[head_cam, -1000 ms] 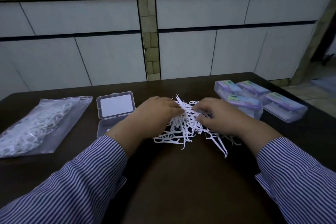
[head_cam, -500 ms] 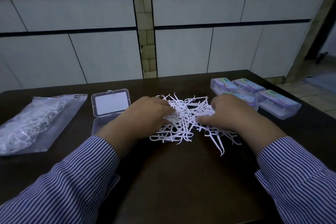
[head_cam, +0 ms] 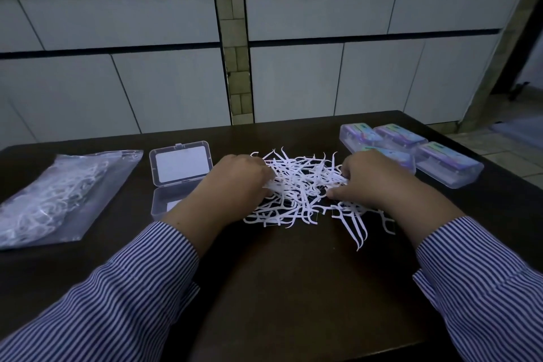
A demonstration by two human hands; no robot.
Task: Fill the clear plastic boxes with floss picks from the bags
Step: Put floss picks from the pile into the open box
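Note:
A loose pile of white floss picks (head_cam: 302, 185) lies on the dark table (head_cam: 293, 288) between my hands. My left hand (head_cam: 235, 185) sits at the pile's left edge, fingers curled round a few picks. My right hand (head_cam: 373, 179) is at the right edge, fingertips pinching picks. An open clear plastic box (head_cam: 179, 176) lies just left of my left hand, its lid tipped back and its base partly hidden by my wrist. A clear bag of floss picks (head_cam: 55, 197) lies at the far left.
Several closed clear boxes with coloured labels (head_cam: 411, 150) stand at the back right, near the table's right edge. A white panelled wall rises behind the table. Tiled floor shows at the far right.
My hands have moved apart from the bunched middle to the pile's two sides, and the picks now lie spread wider and flatter.

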